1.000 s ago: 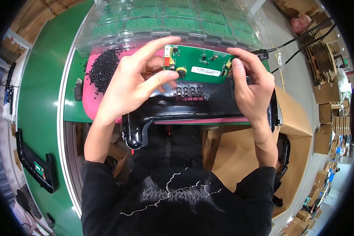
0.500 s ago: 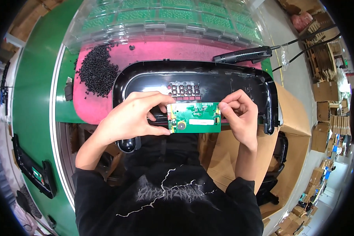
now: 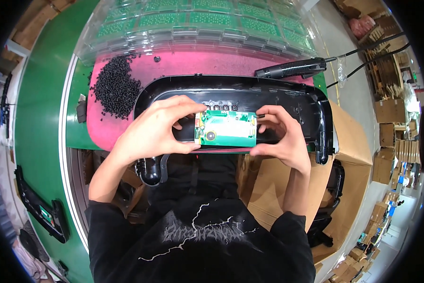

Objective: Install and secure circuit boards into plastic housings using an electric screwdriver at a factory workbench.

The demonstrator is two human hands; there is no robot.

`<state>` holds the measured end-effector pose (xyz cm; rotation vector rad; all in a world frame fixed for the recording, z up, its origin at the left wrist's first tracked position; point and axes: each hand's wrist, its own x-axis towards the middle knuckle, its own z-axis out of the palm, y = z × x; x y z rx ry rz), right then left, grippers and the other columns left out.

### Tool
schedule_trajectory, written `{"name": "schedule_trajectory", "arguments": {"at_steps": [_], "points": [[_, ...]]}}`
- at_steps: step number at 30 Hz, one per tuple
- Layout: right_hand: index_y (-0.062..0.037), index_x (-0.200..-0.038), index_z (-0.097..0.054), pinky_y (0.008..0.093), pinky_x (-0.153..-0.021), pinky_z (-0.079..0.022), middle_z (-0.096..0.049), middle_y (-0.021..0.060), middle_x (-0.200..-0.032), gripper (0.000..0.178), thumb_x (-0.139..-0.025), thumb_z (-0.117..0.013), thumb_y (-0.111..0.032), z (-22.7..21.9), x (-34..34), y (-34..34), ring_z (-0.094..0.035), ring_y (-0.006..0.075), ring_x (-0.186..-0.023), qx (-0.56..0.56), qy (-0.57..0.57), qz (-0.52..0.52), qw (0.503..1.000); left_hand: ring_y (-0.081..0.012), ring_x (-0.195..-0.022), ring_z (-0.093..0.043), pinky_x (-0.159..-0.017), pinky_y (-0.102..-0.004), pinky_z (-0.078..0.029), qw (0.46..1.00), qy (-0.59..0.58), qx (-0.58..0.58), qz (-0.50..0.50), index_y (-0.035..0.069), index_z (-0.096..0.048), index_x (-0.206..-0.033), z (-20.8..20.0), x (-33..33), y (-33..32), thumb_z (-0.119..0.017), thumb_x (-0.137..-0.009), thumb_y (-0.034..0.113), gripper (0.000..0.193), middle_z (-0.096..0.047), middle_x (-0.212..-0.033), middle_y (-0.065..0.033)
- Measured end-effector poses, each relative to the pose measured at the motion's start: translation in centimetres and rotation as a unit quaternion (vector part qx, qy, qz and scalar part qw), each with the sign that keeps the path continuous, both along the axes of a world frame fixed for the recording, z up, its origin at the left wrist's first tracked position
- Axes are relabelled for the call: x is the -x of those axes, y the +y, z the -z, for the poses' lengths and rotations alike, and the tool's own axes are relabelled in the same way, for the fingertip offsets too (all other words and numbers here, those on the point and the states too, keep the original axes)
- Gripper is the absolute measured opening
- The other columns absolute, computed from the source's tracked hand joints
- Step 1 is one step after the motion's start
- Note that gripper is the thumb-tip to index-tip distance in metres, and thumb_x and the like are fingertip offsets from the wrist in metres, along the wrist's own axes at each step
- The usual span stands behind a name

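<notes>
A green circuit board (image 3: pixel 230 140) with a round dark component and a glaring pale strip lies between my two hands. My left hand (image 3: pixel 162 123) grips its left edge, fingers at the upper corner and thumb at the lower one. At the other end my right hand (image 3: pixel 287 137) curls its fingers on the upper right corner, thumb by the lower right corner. Beneath the board is a long black plastic housing (image 3: pixel 278 96) with curved arms at both ends. The board overlaps the housing's row of digit-shaped cutouts and hides most of them; whether it touches the housing, I cannot tell.
Small black parts (image 3: pixel 115 87) are heaped on the pink mat (image 3: pixel 183 59). Behind it stand clear trays (image 3: pixel 197 35) of green boards. A black corded power screwdriver (image 3: pixel 292 67) lies back right; a cardboard box (image 3: pixel 353 188) stands right. Another housing (image 3: pixel 40 205) lies far left.
Both hands have moved the circuit board forward and slightly left, over the digit cutouts. My right thumb has shifted down to the board's lower right corner.
</notes>
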<state>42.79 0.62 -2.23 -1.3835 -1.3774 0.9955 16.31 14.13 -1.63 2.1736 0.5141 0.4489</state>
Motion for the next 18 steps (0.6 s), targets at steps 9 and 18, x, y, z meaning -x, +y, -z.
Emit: {"name": "schedule_trajectory", "arguments": {"at_steps": [9,18], "points": [[-0.0028,-0.102,-0.061,0.032,-0.081,-0.049,-0.063,0.0099,-0.108,0.049,-0.062,-0.087,-0.016,1.4,-0.5,4.4,-0.062,0.0235,-0.095,-0.095,-0.234,0.01,0.968,-0.0251,-0.09,-0.06,-0.08,-0.0361,-0.05,0.995,0.073,-0.069,-0.029,0.004,-0.058,-0.115,1.3,-1.3,3.3,-0.081,-0.063,0.018,0.059,-0.058,-0.109,-0.0084],[-0.0009,-0.102,-0.061,0.0378,-0.088,-0.048,-0.062,0.0119,-0.107,0.049,-0.062,-0.086,-0.013,1.3,-0.3,4.9,-0.059,0.0299,-0.101,-0.09,-0.253,0.014,0.963,-0.0313,-0.108,-0.057,-0.09,-0.0386,-0.047,0.994,0.089,-0.066,-0.025,0.004,-0.056,-0.118,1.4,-1.3,3.8,-0.081,-0.064,0.017,0.06,-0.052,-0.118,-0.0102]]}}
